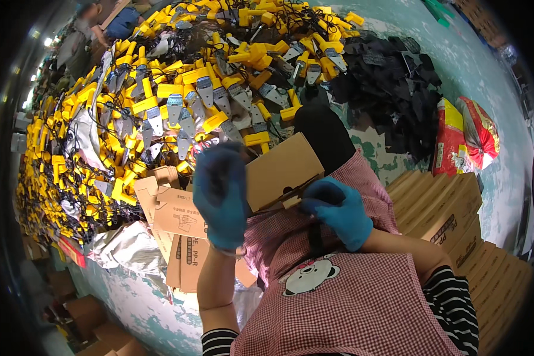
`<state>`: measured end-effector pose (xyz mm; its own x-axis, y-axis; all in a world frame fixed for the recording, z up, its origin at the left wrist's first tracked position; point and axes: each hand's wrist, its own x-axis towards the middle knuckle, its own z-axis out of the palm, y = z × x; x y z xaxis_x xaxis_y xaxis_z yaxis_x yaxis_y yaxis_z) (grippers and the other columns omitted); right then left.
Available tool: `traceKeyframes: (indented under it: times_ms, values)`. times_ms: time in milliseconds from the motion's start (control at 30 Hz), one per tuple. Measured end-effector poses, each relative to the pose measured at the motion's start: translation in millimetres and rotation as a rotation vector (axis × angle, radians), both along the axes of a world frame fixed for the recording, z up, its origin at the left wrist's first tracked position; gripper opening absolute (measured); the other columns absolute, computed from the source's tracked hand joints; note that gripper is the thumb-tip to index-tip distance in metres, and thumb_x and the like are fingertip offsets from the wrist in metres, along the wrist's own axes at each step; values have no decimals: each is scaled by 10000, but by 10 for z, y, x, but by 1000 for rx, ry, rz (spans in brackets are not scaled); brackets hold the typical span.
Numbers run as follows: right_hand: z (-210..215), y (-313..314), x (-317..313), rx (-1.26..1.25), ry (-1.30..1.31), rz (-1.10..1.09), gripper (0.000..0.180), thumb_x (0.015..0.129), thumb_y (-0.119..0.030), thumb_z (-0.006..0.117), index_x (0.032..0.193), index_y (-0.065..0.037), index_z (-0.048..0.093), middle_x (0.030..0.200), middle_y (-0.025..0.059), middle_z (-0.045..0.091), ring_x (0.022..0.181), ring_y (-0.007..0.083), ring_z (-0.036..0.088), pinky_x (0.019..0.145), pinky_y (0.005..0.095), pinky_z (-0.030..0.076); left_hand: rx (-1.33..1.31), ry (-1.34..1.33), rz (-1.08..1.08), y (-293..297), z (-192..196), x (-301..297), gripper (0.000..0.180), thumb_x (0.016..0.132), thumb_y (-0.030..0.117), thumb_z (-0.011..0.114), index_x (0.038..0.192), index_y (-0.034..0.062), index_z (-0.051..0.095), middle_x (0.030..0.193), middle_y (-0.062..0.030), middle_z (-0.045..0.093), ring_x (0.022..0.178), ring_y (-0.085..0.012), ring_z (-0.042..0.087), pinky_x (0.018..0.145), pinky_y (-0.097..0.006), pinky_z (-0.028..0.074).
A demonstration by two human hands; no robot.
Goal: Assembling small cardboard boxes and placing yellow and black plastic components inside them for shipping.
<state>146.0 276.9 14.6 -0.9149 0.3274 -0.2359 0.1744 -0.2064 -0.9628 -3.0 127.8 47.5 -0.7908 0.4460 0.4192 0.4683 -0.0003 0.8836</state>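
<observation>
A closed-looking brown cardboard box (286, 168) rests on my lap, over the checked apron. My right hand (342, 215), in a blue glove, is at the box's near right edge, its fingers pinched on a small flap there. At the left end of the box is my left hand (221, 199), also gloved in blue and raised. Motion smears its fingers, so its grip cannot be made out. Beside that hand stand flattened, printed cardboard boxes (181, 213).
A large heap of yellow-handled tools (190, 101) with grey metal plates and black cords spreads ahead and left. Black pieces (391, 95) are piled at the far right, near red-and-yellow sacks (466, 136). Stacked cartons (442, 207) stand right. Another person (118, 24) is at the far left.
</observation>
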Motion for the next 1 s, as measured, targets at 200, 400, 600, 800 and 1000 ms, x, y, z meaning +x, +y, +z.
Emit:
traceKeyframes:
  times_ms: [200,400,600,800,1000]
  values:
    - [158,-115,-39,-199,-129,-160,176,864,-83,742,962,8,627,887,83,691,753,124,673,715,248,555,-200,-120,107,235,-183,140,192,969,79,560,1127,-7,627,1058,-88,662,1026,-167,605,936,-300,459]
    - [255,-13,22,-24,-304,-122,316,823,-235,803,932,-8,614,814,54,676,689,109,638,652,243,536,-51,-132,135,338,-216,252,140,931,18,581,1052,-11,647,957,-106,647,917,-219,622,842,-327,484]
    - [277,-38,41,-44,-290,-140,340,837,-252,795,954,4,604,785,47,652,659,102,608,610,237,508,-169,-6,157,313,-224,289,171,968,29,527,1089,-23,636,990,-88,672,923,-154,636,854,-286,494]
    - [324,-52,63,-150,-351,-140,269,872,-148,759,1008,9,589,835,61,650,704,106,616,651,240,518,-105,5,183,355,-255,356,150,902,1,573,1034,-5,645,930,-119,648,889,-279,610,817,-367,476]
    - [413,-32,45,-160,-416,-105,300,902,-193,703,1072,19,576,933,77,651,800,140,638,769,297,557,-220,92,171,258,-238,415,172,954,9,535,1090,-15,636,976,-91,667,923,-187,635,849,-305,491]
